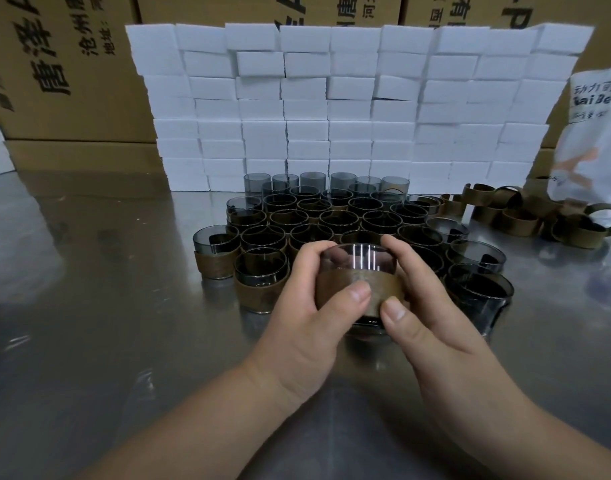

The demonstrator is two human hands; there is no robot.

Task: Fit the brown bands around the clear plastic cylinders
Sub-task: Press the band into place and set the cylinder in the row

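I hold one clear smoky plastic cylinder (357, 259) over the metal table, with a brown band (377, 284) wrapped around its lower half. My left hand (307, 306) grips its left side, thumb pressed on the band's front. On the other side my right hand (422, 313) grips it, thumb on the band's lower edge and fingers curled over the rim. Behind my hands stand several cylinders wearing bands (318, 220). A loose pile of brown bands (526, 216) lies at the right.
A wall of stacked white boxes (349, 105) rises behind the cylinders, with cardboard cartons (65, 81) behind it. A white printed bag (595, 133) stands at the far right. Bare cylinders (477, 289) sit right of my hands on the shiny metal table (89, 306).
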